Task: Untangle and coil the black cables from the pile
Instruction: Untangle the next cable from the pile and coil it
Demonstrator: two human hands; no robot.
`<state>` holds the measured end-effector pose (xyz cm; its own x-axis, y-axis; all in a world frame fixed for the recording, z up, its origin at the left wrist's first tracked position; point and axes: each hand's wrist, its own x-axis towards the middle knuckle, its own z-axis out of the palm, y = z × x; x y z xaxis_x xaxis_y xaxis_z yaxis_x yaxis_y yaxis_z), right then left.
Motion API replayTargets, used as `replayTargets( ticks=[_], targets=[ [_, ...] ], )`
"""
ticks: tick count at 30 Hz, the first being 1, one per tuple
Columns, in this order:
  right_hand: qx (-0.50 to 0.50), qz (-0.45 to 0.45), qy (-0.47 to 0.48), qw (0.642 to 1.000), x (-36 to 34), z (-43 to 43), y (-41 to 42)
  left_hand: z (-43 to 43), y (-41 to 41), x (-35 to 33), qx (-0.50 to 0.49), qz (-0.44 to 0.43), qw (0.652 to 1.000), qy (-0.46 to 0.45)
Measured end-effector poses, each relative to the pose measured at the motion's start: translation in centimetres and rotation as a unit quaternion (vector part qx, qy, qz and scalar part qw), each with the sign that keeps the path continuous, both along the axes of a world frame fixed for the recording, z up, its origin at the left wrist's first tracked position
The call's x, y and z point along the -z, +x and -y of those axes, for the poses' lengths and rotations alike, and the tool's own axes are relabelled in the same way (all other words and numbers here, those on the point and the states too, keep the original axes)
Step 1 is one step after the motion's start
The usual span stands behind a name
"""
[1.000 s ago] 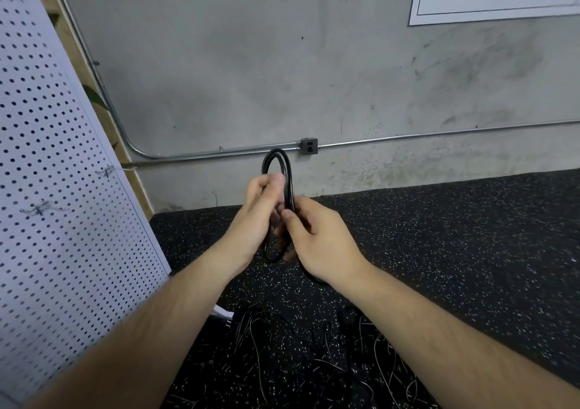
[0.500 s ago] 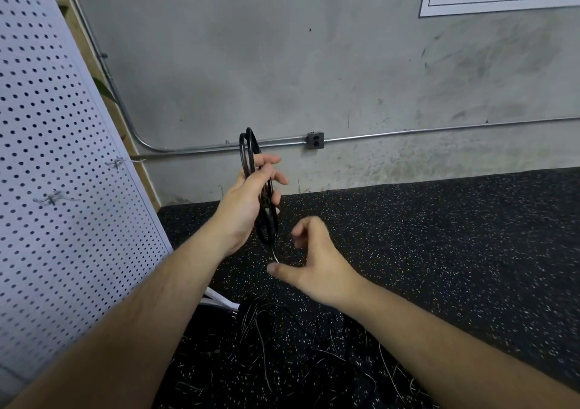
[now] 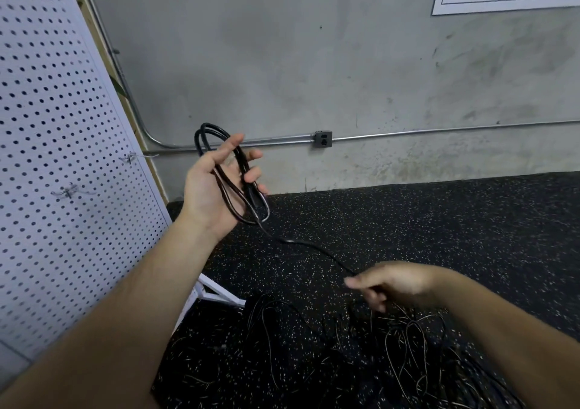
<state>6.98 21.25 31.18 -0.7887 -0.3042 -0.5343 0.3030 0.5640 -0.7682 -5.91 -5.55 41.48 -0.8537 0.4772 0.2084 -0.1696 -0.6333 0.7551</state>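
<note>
My left hand (image 3: 213,188) is raised in front of the wall, palm turned toward me, holding a small coil of black cable (image 3: 233,177); the loops lie across the palm with fingers loosely curled round them. From the coil a single strand of the same cable (image 3: 314,247) slopes down and right to my right hand (image 3: 392,281), which is blurred and pinches the strand low above the floor. A tangled pile of black cables (image 3: 392,346) lies on the speckled black floor beneath my right hand.
A white pegboard panel (image 3: 62,163) with metal hooks leans at the left, its white foot (image 3: 216,294) on the floor. A grey concrete wall with a metal conduit and an outlet box (image 3: 323,139) stands behind. Speckled rubber floor (image 3: 439,226) stretches right.
My right hand let go of the coil, dropped down and to the right, and drew a strand out taut. My left hand opened its palm toward me with the coil.
</note>
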Motion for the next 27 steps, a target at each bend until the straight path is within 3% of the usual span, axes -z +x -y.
replayTargets(
  ticks=[4, 8, 12, 15, 19, 25, 27],
  targets=[
    [0.12, -0.034, -0.064, 0.99, -0.6, -2.2, 0.9, 0.4, -0.1, -0.2, 0.019, -0.019, 1.0, -0.013],
    [0.192, -0.015, -0.217, 0.957, -3.2, -1.5, 0.1, -0.3, 0.3, 0.3, 0.037, -0.103, 0.986, -0.123],
    [0.22, -0.018, -0.253, 0.942, -6.1, 0.4, -0.9, -1.3, 0.7, 1.2, 0.036, -0.172, 0.957, -0.231],
    [0.268, -0.077, -0.227, 0.933, -7.4, 1.6, -1.4, -2.0, 0.9, 1.6, 0.016, -0.211, 0.931, -0.297],
    [0.352, -0.162, -0.122, 0.914, -8.4, 2.5, -2.0, -2.8, 1.2, 2.3, 0.006, -0.244, 0.904, -0.352],
    [0.433, -0.21, -0.011, 0.876, -8.4, 3.4, -3.1, -4.4, 2.7, 3.5, 0.037, -0.268, 0.868, -0.417],
    [0.458, -0.199, -0.045, 0.865, -8.5, 3.8, -3.5, -5.0, 3.4, 4.1, 0.045, -0.284, 0.849, -0.443]
  ],
)
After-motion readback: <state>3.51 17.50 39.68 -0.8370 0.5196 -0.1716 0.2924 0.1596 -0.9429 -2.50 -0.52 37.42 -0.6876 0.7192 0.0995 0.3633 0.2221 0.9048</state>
